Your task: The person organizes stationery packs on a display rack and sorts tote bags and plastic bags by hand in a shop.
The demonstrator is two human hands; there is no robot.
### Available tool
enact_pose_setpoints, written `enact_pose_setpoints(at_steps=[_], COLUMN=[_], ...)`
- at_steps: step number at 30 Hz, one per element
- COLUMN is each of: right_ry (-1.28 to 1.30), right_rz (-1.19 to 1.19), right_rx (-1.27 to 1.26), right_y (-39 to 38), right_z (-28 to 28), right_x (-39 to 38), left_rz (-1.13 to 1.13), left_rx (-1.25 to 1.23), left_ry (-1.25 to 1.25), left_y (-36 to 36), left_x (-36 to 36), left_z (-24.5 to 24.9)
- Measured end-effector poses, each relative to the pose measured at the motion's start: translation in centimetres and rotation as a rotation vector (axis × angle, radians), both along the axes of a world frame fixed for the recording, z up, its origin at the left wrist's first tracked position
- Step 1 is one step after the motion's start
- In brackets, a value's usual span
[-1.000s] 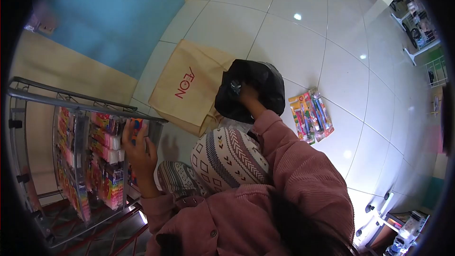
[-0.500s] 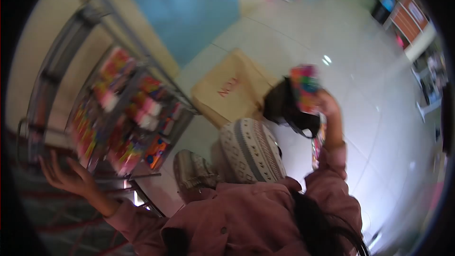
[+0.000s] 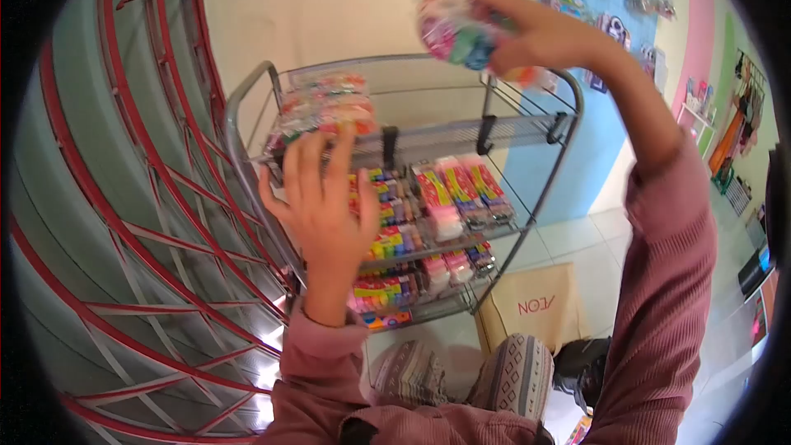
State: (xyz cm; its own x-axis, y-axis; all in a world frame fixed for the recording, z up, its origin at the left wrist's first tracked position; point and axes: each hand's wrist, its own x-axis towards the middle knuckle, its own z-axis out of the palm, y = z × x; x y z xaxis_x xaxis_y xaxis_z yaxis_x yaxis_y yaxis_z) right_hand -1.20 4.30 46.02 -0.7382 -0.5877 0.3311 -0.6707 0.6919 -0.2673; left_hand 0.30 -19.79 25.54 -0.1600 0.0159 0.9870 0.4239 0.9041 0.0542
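Note:
My right hand [image 3: 548, 33] is raised over the top shelf, its fingers wrapped round a clear plastic packet of colourful pieces [image 3: 455, 33] showing pink, teal and blue. My left hand [image 3: 325, 206] is open with fingers spread, its fingertips at a stack of similar shiny packets [image 3: 329, 103] on the left of the top shelf. Both hands are at a grey metal rack [image 3: 445, 133]. On its lower shelves, behind and beside the left hand, sit rows of red-and-yellow labelled packets [image 3: 461, 185] with multicoloured contents.
A folding gate with red bars [image 3: 91, 194] runs along the left. A beige AEON bag [image 3: 540, 305] stands on the floor right of the rack, with a black bag [image 3: 581, 367] nearby. Hanging goods [image 3: 614, 29] line the blue wall panel at upper right.
The view has swung left to face the rack. My right hand has carried the colourful packet from above the floor bags to over the top shelf. My left hand is now at the stack.

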Motion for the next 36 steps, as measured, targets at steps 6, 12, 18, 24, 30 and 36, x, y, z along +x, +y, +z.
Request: enact_pose_setpoints(at_steps=[6, 12, 18, 24, 30, 36], right_ry=[-0.096, -0.092, -0.162, -0.031, 0.021, 0.204], right_rz=[0.010, -0.041, 0.022, 0.001, -0.037, -0.048], right_rx=[0.348, 0.443, 0.395, 0.427, 0.624, 0.522], right_y=[-4.0, -5.1, -4.7, -4.5, -3.2, -2.3], right_z=[-3.9, -6.1, -6.4, -6.7, -6.6, -4.5], right_x=[-16.7, -18.6, -16.9, -15.9, -18.7, -13.9], left_rz=[-0.077, -0.129, -0.143, -0.151, -0.108, 0.010], left_rx=[0.105, 0.102, 0.103, 0.069, 0.063, 0.015], left_ry=[-0.032, -0.035, -0.035, -0.036, -0.035, -0.006], left_y=[0.1, -0.1, 0.0, -0.4, -0.5, -0.2], left_x=[0.2, -0.1, -0.2, 0.0, 0.1, -0.8], left_z=[0.0, -0.2, -0.5, -0.5, -0.3, -0.9])
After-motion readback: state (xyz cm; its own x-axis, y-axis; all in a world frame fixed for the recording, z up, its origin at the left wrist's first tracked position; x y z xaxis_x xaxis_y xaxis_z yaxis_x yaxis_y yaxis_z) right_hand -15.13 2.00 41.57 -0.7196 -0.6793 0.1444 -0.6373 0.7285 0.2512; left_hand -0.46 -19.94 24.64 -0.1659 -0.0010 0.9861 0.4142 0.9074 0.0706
